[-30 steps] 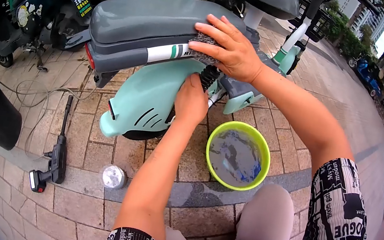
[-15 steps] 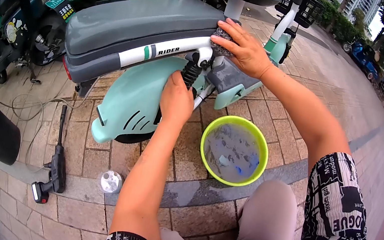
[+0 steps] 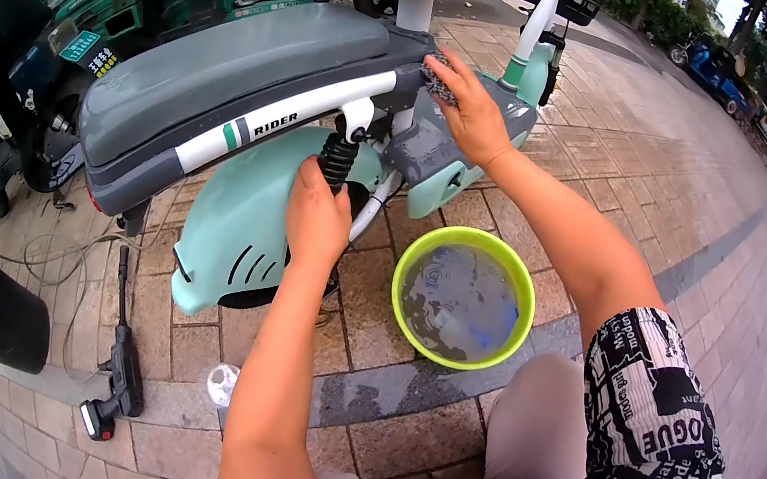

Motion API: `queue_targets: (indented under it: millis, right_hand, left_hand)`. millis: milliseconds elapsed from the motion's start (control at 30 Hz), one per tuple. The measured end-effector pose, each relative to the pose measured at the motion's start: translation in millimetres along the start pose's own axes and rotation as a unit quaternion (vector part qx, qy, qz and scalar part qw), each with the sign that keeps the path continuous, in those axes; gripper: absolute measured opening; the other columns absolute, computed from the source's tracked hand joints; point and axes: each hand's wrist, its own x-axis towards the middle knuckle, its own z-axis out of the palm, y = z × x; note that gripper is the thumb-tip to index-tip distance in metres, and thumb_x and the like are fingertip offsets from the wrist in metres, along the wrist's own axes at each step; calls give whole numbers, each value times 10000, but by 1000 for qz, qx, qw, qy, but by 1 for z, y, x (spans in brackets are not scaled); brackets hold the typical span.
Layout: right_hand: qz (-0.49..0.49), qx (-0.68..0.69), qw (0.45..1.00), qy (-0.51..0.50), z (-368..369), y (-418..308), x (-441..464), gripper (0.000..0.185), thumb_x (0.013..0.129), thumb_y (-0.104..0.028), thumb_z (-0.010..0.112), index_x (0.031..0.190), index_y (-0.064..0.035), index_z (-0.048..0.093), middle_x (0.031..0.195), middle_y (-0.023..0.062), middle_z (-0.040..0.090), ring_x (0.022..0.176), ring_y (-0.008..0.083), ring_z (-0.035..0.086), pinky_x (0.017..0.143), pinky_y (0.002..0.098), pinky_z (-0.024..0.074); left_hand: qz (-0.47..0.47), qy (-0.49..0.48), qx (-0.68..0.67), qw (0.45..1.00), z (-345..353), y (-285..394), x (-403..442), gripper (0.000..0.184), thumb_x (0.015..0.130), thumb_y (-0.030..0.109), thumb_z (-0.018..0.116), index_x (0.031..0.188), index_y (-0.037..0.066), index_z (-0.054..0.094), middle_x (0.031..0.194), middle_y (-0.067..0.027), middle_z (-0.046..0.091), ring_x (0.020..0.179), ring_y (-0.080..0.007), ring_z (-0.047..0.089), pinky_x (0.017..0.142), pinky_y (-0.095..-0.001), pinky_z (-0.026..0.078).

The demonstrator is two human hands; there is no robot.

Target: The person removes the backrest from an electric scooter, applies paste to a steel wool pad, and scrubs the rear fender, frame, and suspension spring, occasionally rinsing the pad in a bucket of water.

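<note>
- I judge that the step in hand is wiping the scooter (image 3: 336, 96), which stands just before me, beyond the tub (image 3: 455, 360).
- My right fingers (image 3: 461, 76), a little spread, hold the pad (image 3: 437, 89) at the front end of the frame (image 3: 288, 112), near the seat (image 3: 241, 58).
- My left fingers (image 3: 313, 183) are beside the spring (image 3: 337, 161); some are hidden, so I cannot tell if they grip.
- In my opinion, the next stroke calls for the pad pressed flat, following the frame's bend.
- Pad: dark, speckled, rough-looking. Seat: smooth, slightly shining. Spring: black, ribbed. Cover (image 3: 243, 201): mint, rounded, slotted. Water (image 3: 456, 302): grey, cloudy.
</note>
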Motion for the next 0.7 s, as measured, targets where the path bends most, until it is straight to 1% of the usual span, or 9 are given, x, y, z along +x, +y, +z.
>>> queue_targets:
  millis: [100, 167, 300, 433, 500, 567, 600, 667, 700]
  right_hand:
    - [30, -118, 992, -33, -17, 33, -60, 507, 900, -87, 654, 1379, -217, 550, 1448, 120, 487, 1281, 359, 489, 1055, 420, 439]
    - [43, -87, 986, -137, -9, 29, -120, 485, 905, -127, 661, 1371, -206, 548, 1430, 117, 492, 1275, 360, 488, 1066, 432, 435]
    - [141, -38, 915, -375, 17, 35, -262, 525, 907, -230, 680, 1407, -217, 518, 1438, 131, 488, 1245, 380, 507, 1053, 458, 446]
    - [155, -85, 891, -417, 34, 45, -372, 563, 879, -245, 685, 1413, -229, 509, 1430, 132, 495, 1250, 369, 507, 1033, 448, 458]
    - [129, -118, 879, -444, 37, 55, -382, 572, 871, -243, 680, 1416, -231, 506, 1436, 131, 489, 1264, 363, 499, 1028, 443, 460]
    - [139, -98, 793, -586, 38, 71, -376, 514, 854, -264, 671, 1352, -209, 556, 1354, 129, 574, 1187, 345, 576, 972, 449, 495]
    - [137, -102, 793, -585, 33, 69, -359, 514, 854, -264, 671, 1352, -209, 556, 1354, 129, 574, 1187, 345, 576, 972, 449, 495]
    - [183, -205, 732, -623, 24, 61, -324, 397, 880, -305, 641, 1254, -178, 604, 1183, 138, 675, 1046, 338, 657, 876, 465, 531]
    - [268, -163, 814, -489, 23, 60, -311, 351, 906, -384, 623, 1174, -158, 625, 1010, 152, 716, 917, 358, 688, 797, 476, 544]
  left_hand:
    - [-5, 12, 5, 1000, -1, 1, -1, 478, 832, 90, 685, 1231, -39, 454, 1114, -249, 600, 1005, -446, 594, 825, -503, 491]
    - [-7, 12, 11, 1000, -1, 3, 0, 479, 831, 93, 685, 1232, -36, 457, 1115, -246, 600, 993, -446, 599, 816, -503, 493]
    - [15, 28, 24, 999, 0, 1, -1, 464, 838, 100, 683, 1234, -33, 479, 1115, -239, 606, 969, -444, 608, 800, -497, 497]
    - [31, 21, 31, 999, 3, -7, -1, 480, 852, 100, 674, 1268, -38, 479, 1116, -247, 606, 980, -447, 605, 825, -481, 495]
    - [39, 17, 24, 999, 1, -7, -2, 495, 850, 93, 667, 1285, -38, 472, 1121, -246, 602, 989, -447, 601, 836, -476, 492]
    - [44, 20, 9, 999, 2, -7, -3, 509, 848, 86, 661, 1302, -39, 466, 1125, -245, 598, 998, -446, 597, 848, -471, 488]
    - [62, 43, 7, 997, 4, -6, -3, 513, 844, 72, 651, 1307, -39, 463, 1129, -243, 594, 1005, -445, 593, 854, -469, 485]
    - [76, 69, 0, 995, 5, -4, -6, 517, 839, 59, 640, 1313, -39, 461, 1134, -240, 590, 1011, -443, 589, 860, -467, 482]
    - [65, 62, -8, 996, 5, -3, -6, 520, 834, 49, 632, 1317, -35, 459, 1144, -238, 587, 1018, -440, 587, 863, -467, 480]
